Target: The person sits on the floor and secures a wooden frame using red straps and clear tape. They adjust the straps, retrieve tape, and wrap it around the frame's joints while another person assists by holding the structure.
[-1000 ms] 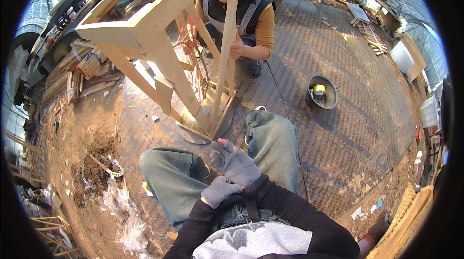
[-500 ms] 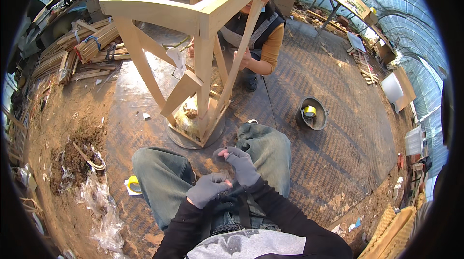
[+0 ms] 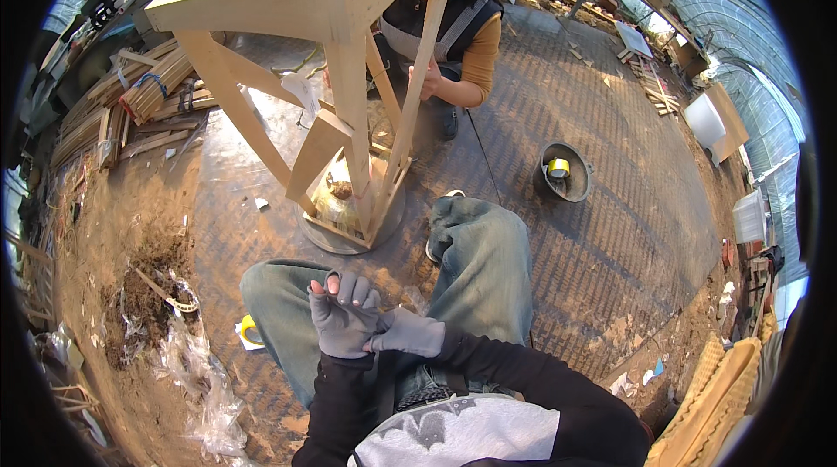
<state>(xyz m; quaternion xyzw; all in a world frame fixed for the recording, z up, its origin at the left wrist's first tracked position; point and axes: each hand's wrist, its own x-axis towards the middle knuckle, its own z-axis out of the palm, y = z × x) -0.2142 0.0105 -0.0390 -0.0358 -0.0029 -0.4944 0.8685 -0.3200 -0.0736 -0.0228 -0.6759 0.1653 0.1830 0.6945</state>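
Observation:
Both my hands wear grey fingerless gloves and meet over my lap. My left hand (image 3: 343,314) is turned palm up, its bare fingertips loosely bent and apart, with nothing in them. Across its wrist lies my right hand (image 3: 410,334), pinching the cuff of the left glove at the heel of the palm; its fingers are partly hidden. Beyond my knees a tapering wooden frame (image 3: 253,20) stands upright on a round disc (image 3: 390,227). Inside its base sits a plastic-wrapped root ball (image 3: 336,205), with a thin green branch (image 3: 305,60) higher up.
Facing me, a crouching person holds a frame leg with one hand (image 3: 429,81). A dark bucket (image 3: 551,190) holds a yellow tape roll (image 3: 559,168). Another tape roll (image 3: 250,333) lies beside my left knee. Bundled wood strips (image 3: 157,88) are stacked at left, near crumpled plastic (image 3: 205,388).
My left hand has risen and turned palm up. My right hand has moved down and left onto the left wrist. The view has shifted slightly.

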